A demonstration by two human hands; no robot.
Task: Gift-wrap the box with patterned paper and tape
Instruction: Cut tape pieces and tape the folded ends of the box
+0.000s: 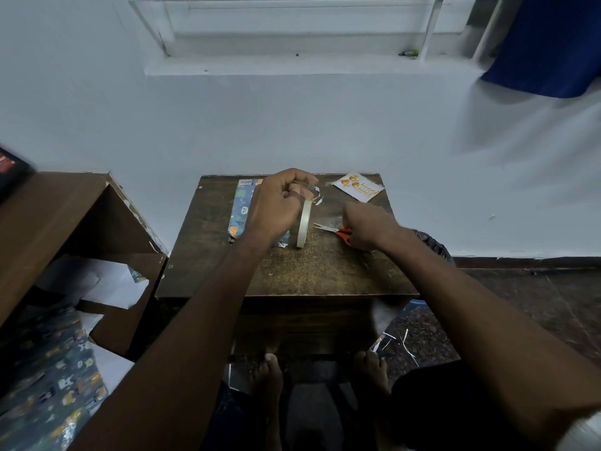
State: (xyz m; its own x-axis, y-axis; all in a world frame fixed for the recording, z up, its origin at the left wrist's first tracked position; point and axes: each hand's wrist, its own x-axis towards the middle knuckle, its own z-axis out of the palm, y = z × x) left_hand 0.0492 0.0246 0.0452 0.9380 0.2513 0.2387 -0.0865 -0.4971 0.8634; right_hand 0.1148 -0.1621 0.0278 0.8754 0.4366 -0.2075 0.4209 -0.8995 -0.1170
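1. Left hand (276,203) is raised over the worktop (292,271), fingers curled, pinching the free end of the tape; the tape roll (304,222) hangs on edge just below it.
2. Right hand (367,227) is on the orange-handled scissors (338,231) at 3 o'clock of the roll. Fingers are bent over the handles; whether they sit in the loops, cannot tell.
3. Wrapped box (242,211), in patterned paper, lies at 9 o'clock of the roll, partly under the left wrist.
4. Greeting card (359,187) sits at the far right corner, 1 o'clock.
5. Judgement, step in hand: cutting a strip of tape. To do it well, keep the strip taut and untwisted, bring the blades square across it close to the roll, and keep the sticky side off the fingers.
6. Risk: slack tape folds onto itself.
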